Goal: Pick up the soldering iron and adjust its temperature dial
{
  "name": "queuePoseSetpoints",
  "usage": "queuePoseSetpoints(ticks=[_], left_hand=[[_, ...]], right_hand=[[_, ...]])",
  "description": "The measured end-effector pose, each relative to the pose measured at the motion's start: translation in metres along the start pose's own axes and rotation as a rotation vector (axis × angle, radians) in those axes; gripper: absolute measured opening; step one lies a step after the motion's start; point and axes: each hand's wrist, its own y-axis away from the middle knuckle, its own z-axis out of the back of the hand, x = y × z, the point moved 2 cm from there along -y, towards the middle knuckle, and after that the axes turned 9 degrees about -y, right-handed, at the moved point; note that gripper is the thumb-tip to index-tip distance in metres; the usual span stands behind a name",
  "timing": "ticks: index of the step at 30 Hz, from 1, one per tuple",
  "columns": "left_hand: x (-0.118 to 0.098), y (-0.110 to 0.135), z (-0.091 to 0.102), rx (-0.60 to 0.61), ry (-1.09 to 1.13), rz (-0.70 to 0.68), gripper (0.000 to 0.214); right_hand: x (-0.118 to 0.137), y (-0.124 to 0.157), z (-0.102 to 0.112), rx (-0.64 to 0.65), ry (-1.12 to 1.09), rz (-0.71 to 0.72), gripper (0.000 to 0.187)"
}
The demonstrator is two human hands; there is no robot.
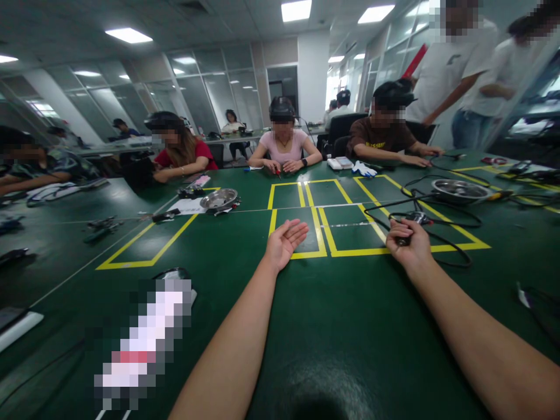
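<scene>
— What is the left hand [283,244] doing?

— It lies palm up on the green tabletop [350,326]. Its fingers [296,228] are spread wide and hold nothing, and their tips lie inside a yellow tape outline [308,254]. Well beyond them, to the left, stands a metal bowl [217,199].

— And the right hand [409,245]?

— Its fingers [396,232] are curled tight around a small dark tool [417,219]. The tool's black cable [455,224] loops away to their right. Farther beyond them sits a second metal bowl [457,189].
</scene>
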Motion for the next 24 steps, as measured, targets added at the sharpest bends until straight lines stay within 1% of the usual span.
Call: queuePoseSetpoints(ticks=[5,7,10,13,15,17,19,24], left_hand=[[-0.001,0.001,-0.001,0.005,0.006,0.001,0.033],[-0.001,0.001,-0.001,0.006,0.008,0.001,0.032],[-0.001,0.001,0.000,0.008,0.008,0.002,0.032],[-0.001,0.001,-0.001,0.000,0.005,0.007,0.032],[-0.001,0.001,-0.001,-0.008,0.002,0.012,0.031],[-0.001,0.002,-0.001,-0.009,0.004,0.014,0.031],[-0.001,0.001,-0.001,-0.005,0.010,0.013,0.030],[0.000,0.000,0.001,-0.006,0.004,0.000,0.029]], right_hand=[[0.000,-0.001,0.000,0.076,-0.036,-0.030,0.021],[-0.002,0.000,0.001,0.085,-0.036,-0.035,0.021],[-0.004,0.001,0.004,0.051,-0.003,-0.037,0.019],[-0.010,0.000,0.005,0.013,0.139,-0.017,0.014],[-0.018,0.000,0.005,-0.008,0.331,0.065,0.011],[-0.027,0.002,0.006,-0.018,0.583,0.211,0.015],[-0.038,0.006,0.006,0.007,0.845,0.356,0.019],[-0.064,0.024,0.002,0.057,1.588,0.594,0.028]])
